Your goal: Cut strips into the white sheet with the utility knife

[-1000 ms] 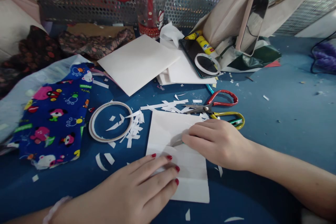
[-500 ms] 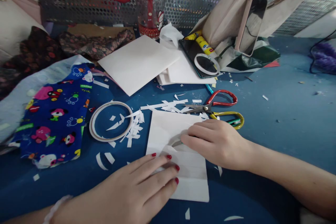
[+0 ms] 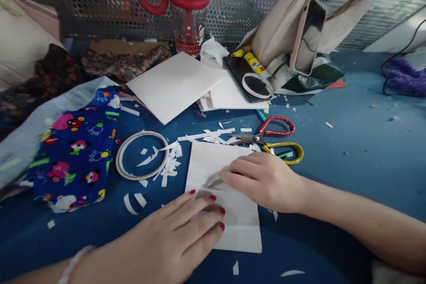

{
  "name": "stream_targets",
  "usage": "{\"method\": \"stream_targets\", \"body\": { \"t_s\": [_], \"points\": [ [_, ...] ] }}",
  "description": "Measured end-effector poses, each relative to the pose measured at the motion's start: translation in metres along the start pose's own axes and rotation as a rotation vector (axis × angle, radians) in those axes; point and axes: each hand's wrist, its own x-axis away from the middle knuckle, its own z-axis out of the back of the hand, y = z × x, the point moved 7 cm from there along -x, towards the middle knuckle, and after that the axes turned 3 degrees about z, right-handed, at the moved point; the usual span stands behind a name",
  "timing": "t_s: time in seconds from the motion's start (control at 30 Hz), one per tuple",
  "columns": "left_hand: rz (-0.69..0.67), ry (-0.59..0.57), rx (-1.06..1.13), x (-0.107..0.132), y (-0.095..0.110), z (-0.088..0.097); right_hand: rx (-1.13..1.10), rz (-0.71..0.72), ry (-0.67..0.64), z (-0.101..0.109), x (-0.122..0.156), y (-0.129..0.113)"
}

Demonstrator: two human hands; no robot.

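Observation:
A folded white paper (image 3: 213,164) lies on the blue table (image 3: 349,151) in front of me. My left hand (image 3: 173,239) rests flat on its lower left part, fingers stretched out and pressed down. Over the paper's middle, my right hand (image 3: 262,179) has its fingers curled and pressed on a crease, and I cannot make out anything held in them. Scissors (image 3: 269,137) with one red and one yellow handle lie just behind the right hand.
A tape ring (image 3: 141,155) and several white paper scraps (image 3: 171,162) lie left of the paper. Cartoon-print blue cloth (image 3: 76,151) is at the far left. White sheets (image 3: 173,84), a glue stick (image 3: 254,63), a phone (image 3: 308,37), a bag and a mesh panel stand behind.
My right hand slid slightly to the left along the paper's crease. The left hand stayed pressed on the paper. The view shifted a little.

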Motion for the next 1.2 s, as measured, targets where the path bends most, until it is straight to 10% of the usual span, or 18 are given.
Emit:
{"method": "stream_targets", "body": {
  "t_s": [0.53, 1.2],
  "points": [
    [-0.018, -0.027, 0.018, 0.003, 0.001, 0.0, 0.025, 0.066, -0.024, -0.003, 0.005, -0.004],
    [0.041, 0.186, 0.002, 0.0, -0.005, 0.023, 0.086, 0.181, 0.262, 0.004, 0.015, -0.008]
  ]
}}
